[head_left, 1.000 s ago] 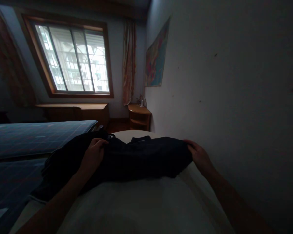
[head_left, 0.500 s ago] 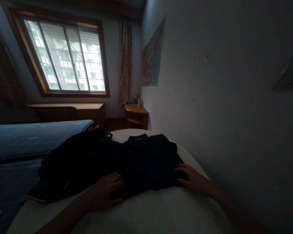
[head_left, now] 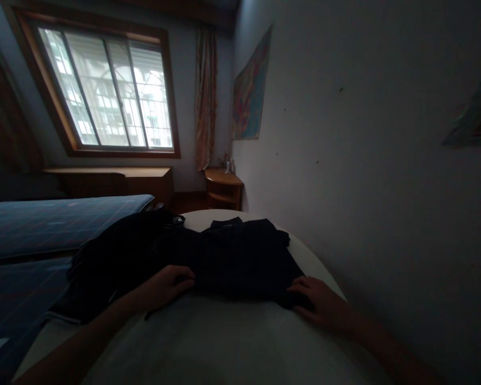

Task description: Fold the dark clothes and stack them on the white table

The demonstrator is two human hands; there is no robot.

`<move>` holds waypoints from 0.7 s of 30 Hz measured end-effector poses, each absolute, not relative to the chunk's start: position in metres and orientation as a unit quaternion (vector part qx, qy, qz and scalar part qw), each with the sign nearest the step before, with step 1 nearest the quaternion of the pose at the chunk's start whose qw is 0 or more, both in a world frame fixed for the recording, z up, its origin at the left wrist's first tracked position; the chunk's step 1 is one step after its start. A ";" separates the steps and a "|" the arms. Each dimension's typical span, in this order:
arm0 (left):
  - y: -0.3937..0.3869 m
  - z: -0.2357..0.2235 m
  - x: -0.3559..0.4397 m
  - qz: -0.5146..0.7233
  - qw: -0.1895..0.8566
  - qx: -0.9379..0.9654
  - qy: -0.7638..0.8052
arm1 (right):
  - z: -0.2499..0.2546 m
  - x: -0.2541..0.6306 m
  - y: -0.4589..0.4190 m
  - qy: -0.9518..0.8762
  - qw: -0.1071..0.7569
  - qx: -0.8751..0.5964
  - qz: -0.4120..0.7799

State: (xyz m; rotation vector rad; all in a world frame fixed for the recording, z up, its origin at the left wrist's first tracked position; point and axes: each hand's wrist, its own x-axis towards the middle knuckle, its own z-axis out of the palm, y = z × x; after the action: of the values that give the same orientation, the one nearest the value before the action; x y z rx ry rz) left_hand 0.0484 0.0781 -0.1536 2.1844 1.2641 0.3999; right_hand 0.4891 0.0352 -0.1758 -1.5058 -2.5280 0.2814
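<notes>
A dark collared shirt (head_left: 240,256) lies spread on a round pale table (head_left: 232,342), its collar pointing away from me. At the left end of its near edge, my left hand (head_left: 169,284) is closed, with the fabric pinched between thumb and fingers. My right hand (head_left: 320,300) has its fingers curled at the shirt's near right corner and seems to grip the cloth there. Against the shirt's left side rests a heap of dark clothing (head_left: 108,256) with a pale-trimmed edge. Poor light hides folds and where one dark piece ends.
A bed with blue checked mattresses (head_left: 64,224) stands close on the left. The white wall (head_left: 369,176) runs along the table's right side. Beyond are a small corner shelf (head_left: 224,179), a wooden desk (head_left: 144,174) and a barred window (head_left: 108,96).
My left hand has moved slightly away from me and left, closing on the shirt's near edge. That edge now lies farther from me. My right hand has shifted slightly, its fingers more curled.
</notes>
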 end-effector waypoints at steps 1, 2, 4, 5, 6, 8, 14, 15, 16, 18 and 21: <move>0.081 -0.151 0.049 0.148 0.291 0.815 0.478 | -0.177 0.487 0.036 -0.855 0.096 -0.501 0.090; 0.083 -0.149 0.050 0.147 0.291 0.814 0.481 | -0.178 0.485 0.038 -0.859 0.099 -0.495 0.084; 0.086 -0.148 0.055 0.159 0.285 0.820 0.469 | -0.179 0.479 0.042 -0.866 0.104 -0.483 0.073; 0.086 -0.149 0.058 0.169 0.282 0.826 0.457 | -0.178 0.477 0.043 -0.869 0.108 -0.477 0.072; 0.086 -0.150 0.061 0.174 0.283 0.831 0.446 | -0.177 0.475 0.044 -0.871 0.110 -0.473 0.075; 0.083 -0.153 0.066 0.151 0.301 0.835 0.435 | -0.171 0.473 0.042 -0.869 0.105 -0.475 0.092; 0.054 -0.156 0.067 -0.080 0.414 0.817 0.393 | -0.141 0.473 0.021 -0.804 -0.031 -0.501 0.319; 0.051 -0.157 0.067 -0.121 0.433 0.814 0.368 | -0.137 0.472 0.017 -0.781 -0.070 -0.495 0.375; 0.048 -0.158 0.067 -0.156 0.458 0.806 0.342 | -0.133 0.470 0.015 -0.758 -0.104 -0.486 0.422; 0.049 -0.160 0.071 -0.184 0.523 0.774 0.307 | -0.128 0.464 0.014 -0.728 -0.143 -0.458 0.489; 0.067 -0.157 0.081 -0.081 0.549 0.751 0.356 | -0.122 0.450 0.025 -0.744 -0.111 -0.434 0.496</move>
State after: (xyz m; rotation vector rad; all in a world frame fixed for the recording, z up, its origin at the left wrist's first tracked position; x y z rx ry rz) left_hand 0.0808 0.0669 -0.1570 1.7792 0.8432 -0.1917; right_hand 0.4498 0.0253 -0.1217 -1.4673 -2.5190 1.6785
